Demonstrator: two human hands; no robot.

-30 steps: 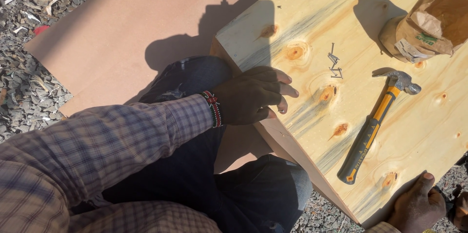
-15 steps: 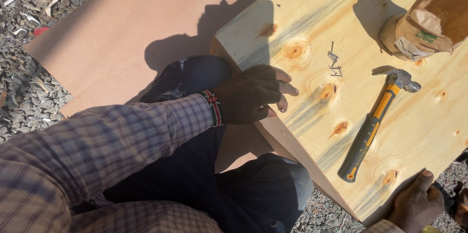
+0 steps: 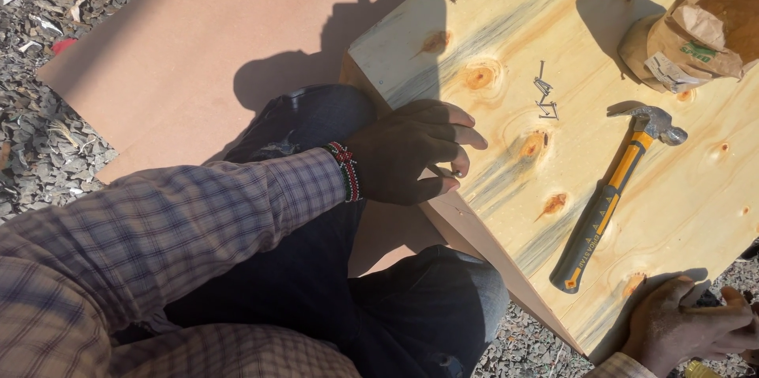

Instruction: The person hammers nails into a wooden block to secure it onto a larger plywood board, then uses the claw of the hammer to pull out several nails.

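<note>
**A:** ok head view, what's the left hand (image 3: pixel 411 153) doing?

**B:** It's resting on the near edge of the plywood board (image 3: pixel 506 22), close to the board's near-left corner. Fingers are loosely curled, not a fist and not flat either, tips pointing across the wood. There's something tiny and pale pinched at the fingertips (image 3: pixel 452 182), but it's too small for me to say what. Beaded wristband (image 3: pixel 345 171) and a plaid sleeve (image 3: pixel 182 228) behind it.

**B:** Right hand (image 3: pixel 684 330) is down at the bottom right, at the board's near-right corner, fingers bent over the edge so it's touching the wood. Something yellow peeks out under it; can't tell if it's gripping that.

**A:** and the tools?

**B:** Claw hammer (image 3: pixel 609 196) with a yellow and black handle lies flat on the board between the two hands, head pointing to the far side, nobody touching it. Small cluster of nails (image 3: pixel 544 97) just beyond the left hand's fingers, near the hammer head. Crumpled brown paper bag (image 3: pixel 696 30) sits at the far right edge. The board lies over the person's lap, with a brown sheet (image 3: pixel 198 54) under it on the gravel.
</note>
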